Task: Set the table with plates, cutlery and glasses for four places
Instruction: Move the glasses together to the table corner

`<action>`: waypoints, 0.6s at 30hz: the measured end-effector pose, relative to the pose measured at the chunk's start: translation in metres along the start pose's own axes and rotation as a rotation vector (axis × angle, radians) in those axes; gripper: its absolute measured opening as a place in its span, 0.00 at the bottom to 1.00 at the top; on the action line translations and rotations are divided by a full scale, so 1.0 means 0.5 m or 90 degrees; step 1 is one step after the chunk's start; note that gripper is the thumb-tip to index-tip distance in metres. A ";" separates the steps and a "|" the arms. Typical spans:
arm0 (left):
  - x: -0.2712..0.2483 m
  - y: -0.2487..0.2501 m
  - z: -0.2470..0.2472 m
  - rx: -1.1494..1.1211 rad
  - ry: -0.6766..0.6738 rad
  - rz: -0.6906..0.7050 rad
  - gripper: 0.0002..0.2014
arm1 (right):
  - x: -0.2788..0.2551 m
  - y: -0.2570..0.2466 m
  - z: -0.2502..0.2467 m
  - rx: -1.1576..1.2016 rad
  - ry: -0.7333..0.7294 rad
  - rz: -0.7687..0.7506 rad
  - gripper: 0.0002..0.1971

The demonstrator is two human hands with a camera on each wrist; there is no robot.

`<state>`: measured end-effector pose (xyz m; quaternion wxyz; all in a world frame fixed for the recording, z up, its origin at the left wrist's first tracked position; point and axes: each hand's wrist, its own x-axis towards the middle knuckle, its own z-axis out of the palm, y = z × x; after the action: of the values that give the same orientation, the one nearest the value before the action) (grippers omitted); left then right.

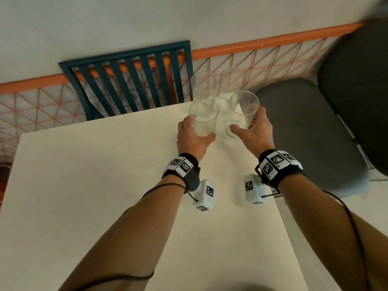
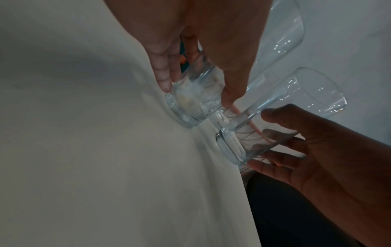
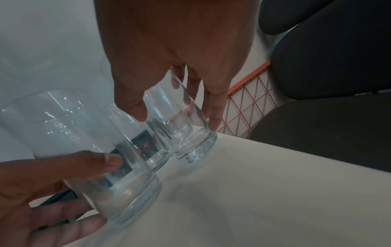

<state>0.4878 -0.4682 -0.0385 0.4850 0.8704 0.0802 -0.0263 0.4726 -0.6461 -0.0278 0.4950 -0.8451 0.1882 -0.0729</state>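
Note:
Several clear drinking glasses stand bunched at the far right corner of the white table [image 1: 105, 185]. My left hand [image 1: 201, 127] grips the near left glass [image 1: 204, 111] low on its body, as the left wrist view shows [image 2: 190, 110]. My right hand [image 1: 246, 119] grips the near right glass [image 1: 244, 101], which leans to the right; its base [image 3: 190, 143] is at the table corner. Two more glasses [image 1: 204, 87] [image 1: 230, 85] stand just behind, untouched. I cannot tell whether either held glass is off the table.
A dark blue slatted chair [image 1: 130, 80] faces the table's far edge. A dark grey cushioned chair [image 1: 304, 127] stands close to the right edge. An orange mesh railing [image 1: 42, 101] runs behind. The tabletop's left and near parts are bare.

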 end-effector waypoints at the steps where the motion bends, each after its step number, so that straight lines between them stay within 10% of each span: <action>1: 0.003 0.000 0.008 0.004 0.005 -0.002 0.39 | 0.004 0.005 0.000 0.002 -0.006 -0.001 0.32; 18: 0.032 0.009 0.047 0.019 0.011 -0.038 0.41 | 0.020 0.020 0.013 0.016 -0.073 0.015 0.40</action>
<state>0.5049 -0.4884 -0.0492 0.4702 0.8750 0.1103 -0.0347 0.4812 -0.6491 -0.0403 0.5167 -0.8393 0.1681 -0.0210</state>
